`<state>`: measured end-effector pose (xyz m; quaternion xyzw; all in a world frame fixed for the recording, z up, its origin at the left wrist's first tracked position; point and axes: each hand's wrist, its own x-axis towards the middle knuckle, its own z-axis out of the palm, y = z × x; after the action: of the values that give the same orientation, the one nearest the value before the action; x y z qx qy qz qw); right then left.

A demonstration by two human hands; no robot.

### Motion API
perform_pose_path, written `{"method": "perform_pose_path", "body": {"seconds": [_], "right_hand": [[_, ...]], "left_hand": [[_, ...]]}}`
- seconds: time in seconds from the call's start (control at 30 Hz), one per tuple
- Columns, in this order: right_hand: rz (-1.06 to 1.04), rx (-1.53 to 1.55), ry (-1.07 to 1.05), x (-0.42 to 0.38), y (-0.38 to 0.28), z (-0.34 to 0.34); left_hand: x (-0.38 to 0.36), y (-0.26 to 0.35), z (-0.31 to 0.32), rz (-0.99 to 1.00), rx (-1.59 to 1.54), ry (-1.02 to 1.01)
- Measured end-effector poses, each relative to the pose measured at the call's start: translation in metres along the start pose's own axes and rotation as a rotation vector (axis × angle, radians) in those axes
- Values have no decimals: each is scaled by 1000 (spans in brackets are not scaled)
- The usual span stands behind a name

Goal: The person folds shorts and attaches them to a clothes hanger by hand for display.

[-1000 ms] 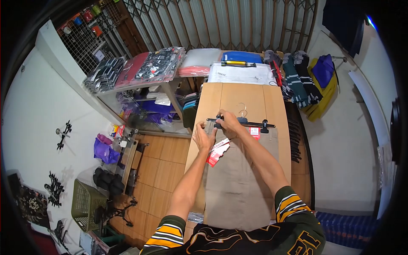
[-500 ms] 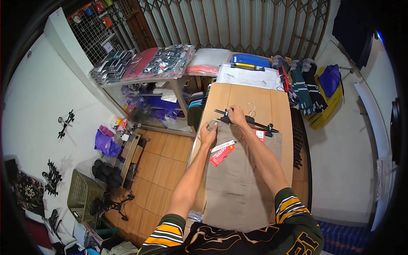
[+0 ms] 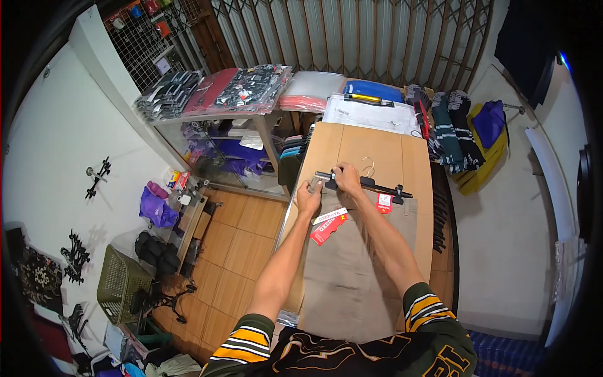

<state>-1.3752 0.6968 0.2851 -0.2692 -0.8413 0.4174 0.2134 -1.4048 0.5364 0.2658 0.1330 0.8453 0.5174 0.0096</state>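
Observation:
A pair of grey-beige trousers [image 3: 345, 283] lies flat along the cardboard-covered table, waistband at the far end. My left hand [image 3: 308, 200] is closed on the left corner of the waistband, lifting it a little. My right hand [image 3: 347, 178] grips a black clip hanger [image 3: 379, 186] near its left clip, right at that corner. The hanger's metal hook [image 3: 369, 166] points away from me, and its right clip sits by the waistband's right side. A white brand tag [image 3: 330, 216] and red tags [image 3: 328, 230] rest on the trousers below my hands.
Cardboard [image 3: 377, 141] covers the table. Beyond it are a white plastic packet [image 3: 367, 114] and a yellow-black tool [image 3: 367, 99]. Packed clothes [image 3: 251, 87] top a glass cabinet [image 3: 220, 154] at left. Socks [image 3: 447, 135] hang at right. A green basket [image 3: 119, 286] stands at lower left.
The hanger's left end has come down to the waistband corner, with my right hand shifting slightly left and nearer. My left hand still holds the corner, now turned up against the hanger.

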Motion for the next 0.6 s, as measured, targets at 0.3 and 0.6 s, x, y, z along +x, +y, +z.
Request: {"method": "perform_pose_path", "body": {"seconds": [0.3,0.6], "right_hand": [[-218,87,49,-32,0,-12],[54,-526,565,-113,41,-113]], "left_hand": [[1,-9,5,73,-22,12],[0,-24,14,162,-42,106]]}}
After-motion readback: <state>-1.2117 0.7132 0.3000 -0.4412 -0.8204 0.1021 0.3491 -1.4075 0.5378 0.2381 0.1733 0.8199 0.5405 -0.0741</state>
